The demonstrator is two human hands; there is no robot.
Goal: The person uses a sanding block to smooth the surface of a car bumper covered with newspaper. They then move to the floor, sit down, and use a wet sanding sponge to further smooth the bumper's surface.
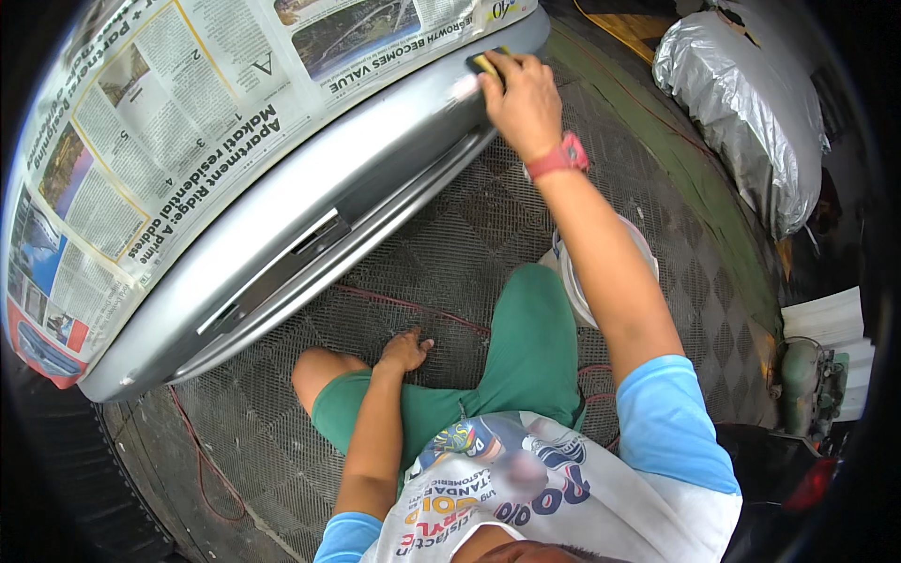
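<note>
A white cotton-like T-shirt (554, 479) with colourful printing and light-blue sleeves is nearest, above bent legs in smooth green shorts (533, 328). The left hand (404, 351) hangs just past the inner edge of the left thigh, fingers loosely bent with gaps between them, gripping nothing visible. Below spreads a dark floor mat (450, 249), finely ribbed in a diamond pattern, crossed by a thin reddish hose (413, 305). A round white bucket (587, 296) stands on it, partly behind the right forearm. Beyond, a long, curved silver panel (291, 202), satin-smooth with a recessed slot, is edged by flat, wrinkled newspaper (206, 122). At its upper end the right hand (527, 105), a red watch (560, 157) on its wrist, has its fingers closed around a small dark-and-yellow block (483, 65) set against the panel. Crinkled silvery sheeting (737, 108) drapes a bulky shape farther off.
</note>
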